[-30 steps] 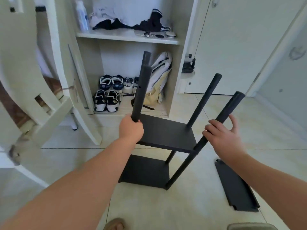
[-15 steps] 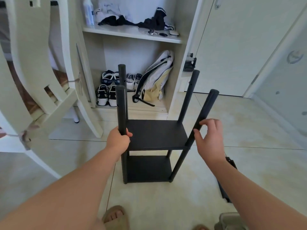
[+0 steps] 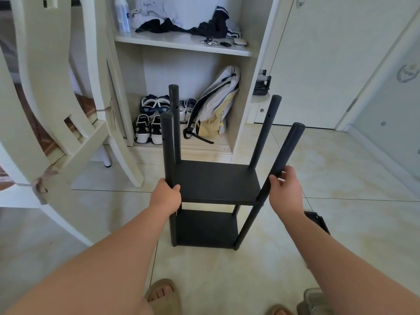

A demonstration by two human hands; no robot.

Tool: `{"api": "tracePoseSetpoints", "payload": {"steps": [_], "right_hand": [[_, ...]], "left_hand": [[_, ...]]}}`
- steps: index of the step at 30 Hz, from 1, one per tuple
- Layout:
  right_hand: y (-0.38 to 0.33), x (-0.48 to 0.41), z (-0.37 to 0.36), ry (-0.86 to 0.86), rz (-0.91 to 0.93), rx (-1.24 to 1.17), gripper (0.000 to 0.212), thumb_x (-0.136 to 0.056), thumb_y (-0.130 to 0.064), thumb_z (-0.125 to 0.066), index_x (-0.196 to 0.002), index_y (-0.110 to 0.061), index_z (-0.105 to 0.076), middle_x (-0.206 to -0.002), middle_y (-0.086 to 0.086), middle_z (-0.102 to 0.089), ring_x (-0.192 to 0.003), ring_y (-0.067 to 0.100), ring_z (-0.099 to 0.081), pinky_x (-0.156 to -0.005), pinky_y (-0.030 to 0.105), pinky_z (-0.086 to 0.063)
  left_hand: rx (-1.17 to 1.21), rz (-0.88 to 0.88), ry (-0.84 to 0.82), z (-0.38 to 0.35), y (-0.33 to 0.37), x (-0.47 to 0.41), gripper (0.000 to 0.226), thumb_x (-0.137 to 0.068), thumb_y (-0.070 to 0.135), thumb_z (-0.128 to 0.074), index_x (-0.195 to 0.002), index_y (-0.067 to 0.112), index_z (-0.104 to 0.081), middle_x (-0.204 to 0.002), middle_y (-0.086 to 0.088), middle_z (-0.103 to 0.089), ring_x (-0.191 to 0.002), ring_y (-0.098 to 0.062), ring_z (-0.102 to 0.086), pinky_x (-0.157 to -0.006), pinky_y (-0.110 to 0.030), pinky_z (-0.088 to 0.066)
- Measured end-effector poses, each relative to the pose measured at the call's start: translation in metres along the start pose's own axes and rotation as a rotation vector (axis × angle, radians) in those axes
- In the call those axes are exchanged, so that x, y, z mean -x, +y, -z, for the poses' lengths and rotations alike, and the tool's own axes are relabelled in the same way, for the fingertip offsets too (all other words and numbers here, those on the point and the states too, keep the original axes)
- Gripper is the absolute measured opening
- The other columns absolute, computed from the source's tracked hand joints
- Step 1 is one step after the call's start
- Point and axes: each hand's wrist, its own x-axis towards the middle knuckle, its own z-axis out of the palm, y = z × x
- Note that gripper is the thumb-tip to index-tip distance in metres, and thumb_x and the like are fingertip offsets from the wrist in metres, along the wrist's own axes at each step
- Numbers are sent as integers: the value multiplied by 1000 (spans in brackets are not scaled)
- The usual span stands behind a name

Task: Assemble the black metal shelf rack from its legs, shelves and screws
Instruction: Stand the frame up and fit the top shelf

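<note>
Floor: the pale tiled floor [image 3: 227,280] of an entry room carries the work, a flat base on which to judge whether the frame stands square.
Left fingers: your left hand [image 3: 167,197] has its fingers [image 3: 175,188] wrapped fully round the front-left leg [image 3: 167,144], level with the upper shelf [image 3: 218,185], probably to anchor that corner.
Right fingers: your right hand [image 3: 285,193] pinches the front-right leg [image 3: 288,148] between thumb and curled fingers [image 3: 289,173]. The grip looks lighter, more guiding than bearing.
Rack: the rack [image 3: 205,226] stands upright on the floor between your hands, and its lower shelf [image 3: 200,233] sits close to the tiles.
Back legs: the two back legs [image 3: 266,130] rise free above the upper shelf, with nothing joining their tops.
Holes: small holes show near the leg tops, so one more shelf likely belongs there.
Loose shelf: a loose shelf [image 3: 317,220] lies flat on the floor just beyond your right forearm, within easy reach.
Screws: I cannot make any out.
Surroundings: an open cupboard [image 3: 256,87] behind the rack holds shoes [image 3: 147,130] and a backpack [image 3: 216,103]. A pale chair [image 3: 56,87] leans in at the left, well apart from the rack.
</note>
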Motion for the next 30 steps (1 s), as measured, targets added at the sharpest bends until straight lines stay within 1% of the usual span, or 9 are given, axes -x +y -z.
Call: {"api": "tracePoseSetpoints", "payload": {"steps": [4,6,9,11,13,15,17,24,30], "right_hand": [[1,-2,4,-17,15,35,26,-105,-18,-48,-131,-20,-49,-110,-8,-59,-83,4,-59,-58,19,-43],[2,0,6,-35,11,39,29,-105,-20,-49,-135,-21,-48,-114,-9,-59,-90,12,-62,-59,17,-43],[8,8,14,-92,12,37,36,-104,-25,-53,-140,-25,-46,-122,-13,-58,-117,18,-59,-81,22,-48],[14,14,25,-139,30,79,44,-104,-30,-54,-145,-28,-41,-135,-10,-57,-129,18,-53,-95,30,-45],[24,20,40,-184,60,161,50,-104,-35,-53,-150,-30,-37,-148,-8,-51,-134,17,-48,-99,30,-40],[36,24,59,-235,79,264,55,-104,-38,-52,-155,-30,-31,-156,-8,-41,-142,18,-40,-108,33,-36],[49,27,79,-296,77,364,60,-104,-40,-49,-158,-30,-25,-162,-6,-31,-148,21,-30,-118,41,-31],[116,24,139,-393,-42,825,65,-105,-48,-39,-161,-32,-9,-169,-7,-10,-155,23,-6,-122,52,-15],[198,-4,173,-434,-209,986,64,-106,-49,-34,-161,-34,-4,-168,-10,-10,-155,23,-7,-122,53,-15]], "left_hand": [[-3,-12,0,-2,-1,0,37,-104,25,-49,-138,12,-43,-132,-13,-56,-116,-34,-60,-97,-46,-53],[20,31,-6,-3,0,4,42,-103,25,-51,-141,11,-40,-132,-12,-54,-106,-29,-60,-84,-38,-55],[-16,245,-100,-4,5,18,52,-100,26,-58,-142,6,-35,-127,-14,-50,-90,-24,-57,-63,-29,-48],[-260,277,-249,-4,5,29,55,-100,30,-56,-145,7,-34,-138,-14,-47,-103,-28,-58,-56,-34,-48],[-515,203,-455,-7,4,39,58,-101,40,-53,-149,13,-34,-144,-11,-49,-101,-26,-59,-50,-33,-47],[-542,157,-643,-18,1,43,63,-98,48,-55,-150,18,-35,-142,-4,-55,-108,-23,-61,-73,-39,-55],[-546,115,-783,-34,2,49,64,-96,51,-56,-150,22,-37,-140,1,-58,-116,-21,-60,-95,-46,-51],[-798,-257,-823,-118,25,70,41,-95,57,-48,-128,33,-52,-124,7,-55,-110,-17,-56,-95,-36,-48],[-793,-445,-831,-208,29,82,62,-93,52,-55,-149,30,-38,-137,4,-54,-119,-18,-56,-101,-33,-43]]}}
